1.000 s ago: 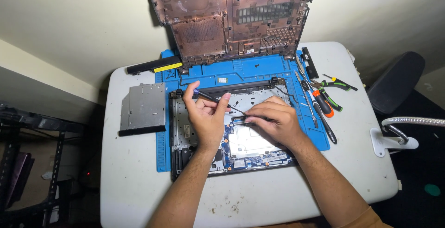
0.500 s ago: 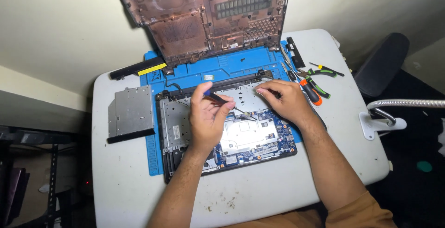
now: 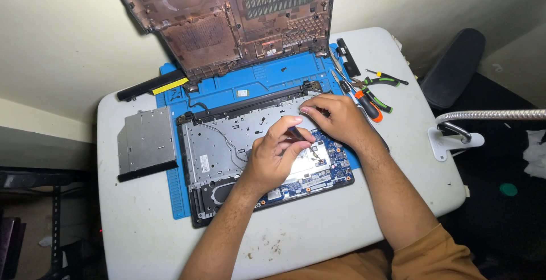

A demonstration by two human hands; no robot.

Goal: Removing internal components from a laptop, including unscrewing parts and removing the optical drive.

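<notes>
An opened laptop base [image 3: 227, 143], with a silver metal plate and a blue circuit board [image 3: 335, 157], lies on a blue work mat [image 3: 267, 78]. My left hand [image 3: 276, 155] rests over the middle of the base and pinches a short dark tool [image 3: 296, 135] between thumb and fingers. My right hand [image 3: 335, 118] lies just beyond it, fingertips pressed on the plate near the base's far edge. Whatever is under the two palms is hidden.
The laptop's bottom cover [image 3: 227, 18] leans against the wall behind the mat. A silver optical drive [image 3: 145, 140] and a black battery [image 3: 151, 85] lie at the left. Screwdrivers [image 3: 364, 101] and pliers [image 3: 384, 79] sit at the right, near a gooseneck lamp [image 3: 483, 116] and a dark chair [image 3: 452, 66].
The view has shifted. My left hand slid toward the middle of the base and now pinches the tool, while my right hand moved up to the base's far edge.
</notes>
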